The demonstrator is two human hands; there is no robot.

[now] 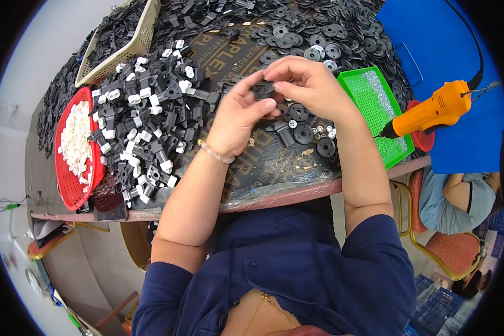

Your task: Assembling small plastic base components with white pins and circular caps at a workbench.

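Over the middle of the table, my left hand (238, 115) and my right hand (305, 84) are closed on one small black plastic part (263, 89). It is slightly blurred, and the fingers cover some of it. Just below the hands lie loose black round discs (303, 134), a black block-shaped part (284, 134) and several small white round pieces (323, 132). Left of my left hand spreads a heap of black plastic parts with white ends (145, 120). Black wheel-like discs (285, 42) are piled beyond my right hand.
A red basket (67, 187) of white pieces stands left, with a beige crate (143, 42) behind it. On the right are a green tray (395, 159) of small shiny metal pieces and a hanging orange electric screwdriver (437, 109). Another person (456, 196) sits far right.
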